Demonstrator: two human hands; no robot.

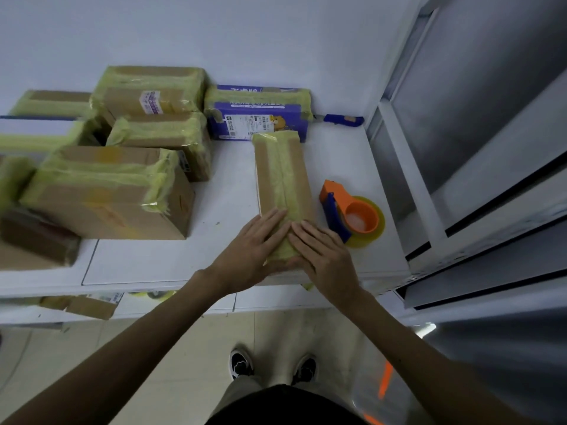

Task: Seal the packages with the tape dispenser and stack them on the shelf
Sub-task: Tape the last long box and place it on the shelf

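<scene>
A long narrow cardboard package (282,173) lies lengthwise on the white shelf (221,210), with a yellowish tape strip down its middle. My left hand (251,250) and my right hand (325,256) both press flat, fingers straight, on the taped near end of this package, fingertips almost meeting. The orange and blue tape dispenser (349,213) with its yellow roll lies on the shelf just right of the package, untouched.
Several taped cardboard boxes (104,194) are piled at the left and back. A purple taped box (257,118) stands behind the long package, a blue-handled cutter (343,120) beside it. Grey shelf uprights (408,167) rise at right. A lower shelf holds another box (89,306).
</scene>
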